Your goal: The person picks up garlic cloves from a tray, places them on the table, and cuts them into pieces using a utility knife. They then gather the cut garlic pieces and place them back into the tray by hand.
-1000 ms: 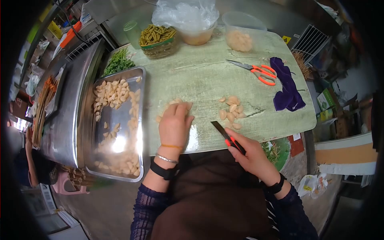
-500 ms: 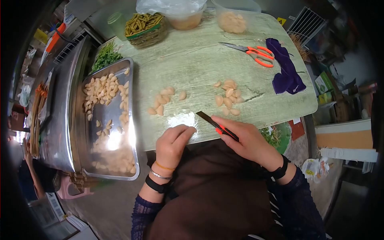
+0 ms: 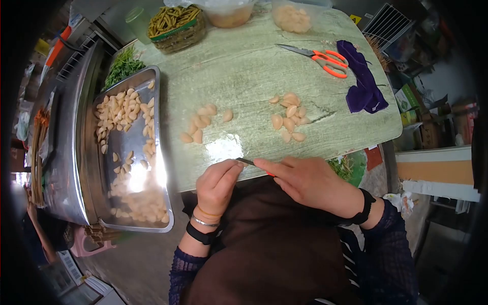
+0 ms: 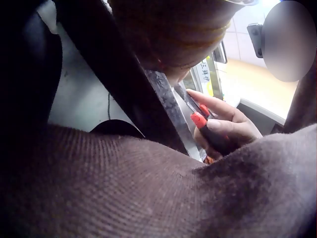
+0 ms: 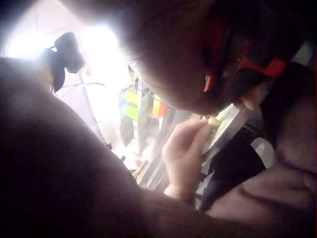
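Note:
My left hand [image 3: 216,184] is at the table's front edge, its thumb and fingertips pinching a pale garlic clove [image 5: 214,121], seen best in the right wrist view. In my right hand [image 3: 311,182] is a utility knife [image 4: 198,119] with a black and red handle. The knife's blade [image 3: 246,161] reaches to the left fingertips, right at the clove. Beyond the hands, two small groups of cloves lie on the table: one at left [image 3: 199,122], the other at right [image 3: 290,118].
A metal tray [image 3: 133,140] of garlic cloves stands at the left. Orange-handled scissors [image 3: 330,63] and a purple cloth [image 3: 362,81] lie at the far right. Along the back are a container of green bean pieces [image 3: 175,30] and a clear tub [image 3: 292,18]. Green herbs [image 3: 124,67] sit behind the tray.
My left hand has drawn back from the left group of cloves to the table edge. The right hand has brought the knife leftward, its blade now at the left fingertips.

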Demonstrator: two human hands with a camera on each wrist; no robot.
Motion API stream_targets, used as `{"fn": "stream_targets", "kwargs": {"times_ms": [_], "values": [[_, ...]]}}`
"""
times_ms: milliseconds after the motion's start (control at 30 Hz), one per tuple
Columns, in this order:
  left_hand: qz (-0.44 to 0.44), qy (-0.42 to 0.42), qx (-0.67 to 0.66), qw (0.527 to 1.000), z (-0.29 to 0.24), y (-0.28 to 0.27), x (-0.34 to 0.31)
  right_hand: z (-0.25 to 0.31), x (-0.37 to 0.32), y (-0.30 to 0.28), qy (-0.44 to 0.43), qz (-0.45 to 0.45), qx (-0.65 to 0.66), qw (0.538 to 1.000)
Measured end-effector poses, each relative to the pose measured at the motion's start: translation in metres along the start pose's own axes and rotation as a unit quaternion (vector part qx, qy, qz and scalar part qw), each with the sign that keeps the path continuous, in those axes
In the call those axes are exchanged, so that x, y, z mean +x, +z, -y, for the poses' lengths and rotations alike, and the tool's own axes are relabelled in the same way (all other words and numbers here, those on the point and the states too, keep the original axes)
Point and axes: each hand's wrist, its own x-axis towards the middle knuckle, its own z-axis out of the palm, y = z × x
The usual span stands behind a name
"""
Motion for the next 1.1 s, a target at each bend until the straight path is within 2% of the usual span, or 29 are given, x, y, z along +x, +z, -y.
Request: {"fn": "stream_targets", "kwargs": {"times_ms": [133,233,533,733,833,933,1033,1067,1100], "values": [[-0.001,0.004,-0.002,1.000,0.001,0.000,0.000,-0.003,0.004,-0.002,-0.020,0.010,-0.031,0.999],[-0.001,0.008,-0.004,1.000,0.002,0.000,-0.001,-0.009,0.011,-0.003,-0.025,0.053,-0.034,0.998],[0.003,0.007,-0.003,1.000,0.003,0.000,-0.001,-0.014,0.004,0.004,-0.021,0.036,0.000,0.999],[0.015,-0.024,-0.004,1.000,-0.003,0.001,0.007,-0.008,-0.022,-0.010,0.052,0.074,-0.011,0.996],[0.032,-0.036,0.001,0.999,-0.006,0.007,0.020,-0.017,-0.034,-0.006,0.068,-0.001,0.088,0.994],[0.048,-0.048,-0.017,0.998,-0.004,0.037,0.045,-0.022,-0.034,-0.015,0.108,-0.095,0.137,0.980],[0.029,-0.067,-0.069,0.995,-0.010,0.066,0.071,-0.039,-0.025,-0.006,0.094,-0.205,0.131,0.965],[0.017,-0.071,-0.093,0.993,-0.011,0.071,0.076,-0.032,-0.021,-0.016,0.166,-0.172,0.182,0.954],[0.006,-0.072,-0.080,0.994,-0.011,0.068,0.076,-0.026,-0.018,-0.022,0.193,-0.157,0.220,0.943]]}}
